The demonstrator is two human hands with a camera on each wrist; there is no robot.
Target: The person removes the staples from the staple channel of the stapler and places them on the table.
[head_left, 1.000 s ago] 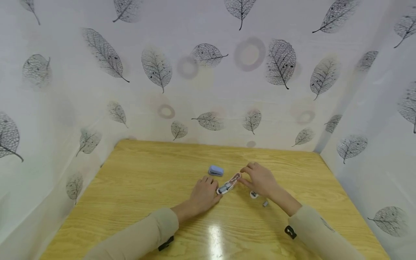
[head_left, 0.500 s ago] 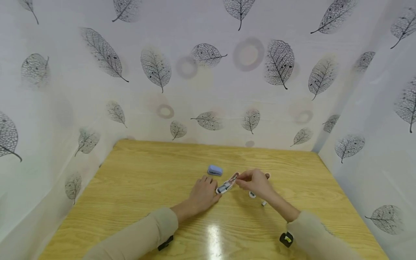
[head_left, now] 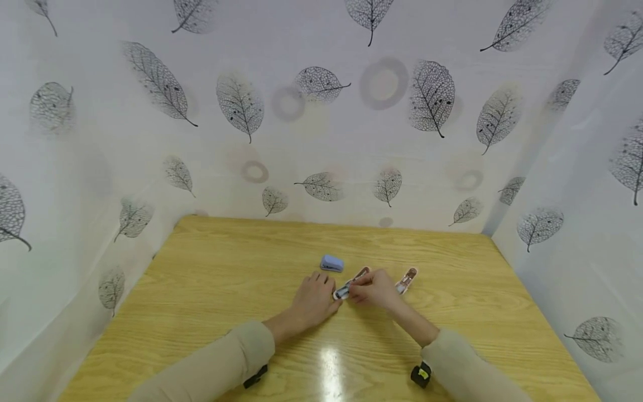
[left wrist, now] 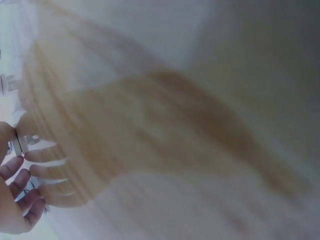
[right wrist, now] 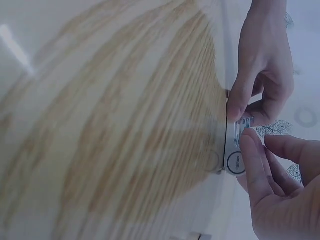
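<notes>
An opened white mini stapler [head_left: 341,291] lies on the table at a slant, its pinkish inner lid tipped back toward the far right. My left hand [head_left: 312,296] holds its near end, with the thumb along the side. My right hand [head_left: 378,289] bends over the middle of it, thumb and fingertips pinching at the open channel and covering part of it. In the right wrist view the stapler [right wrist: 236,162] shows a round logo on its side, below both hands' fingertips. Whether a small piece sits between the right fingertips, I cannot tell.
Behind the left hand stands a blue mini stapler [head_left: 332,263]. A second opened white stapler [head_left: 408,277] with a pinkish inside lies to the right, partly behind the right hand. The wood-grain table [head_left: 241,251] meets leaf-patterned walls [head_left: 321,134] on its back and sides.
My right hand has moved from the stapler's far end leftward and nearer, to its middle, uncovering the second open stapler. A small grey block is now hidden by the right arm. The left hand stays put.
</notes>
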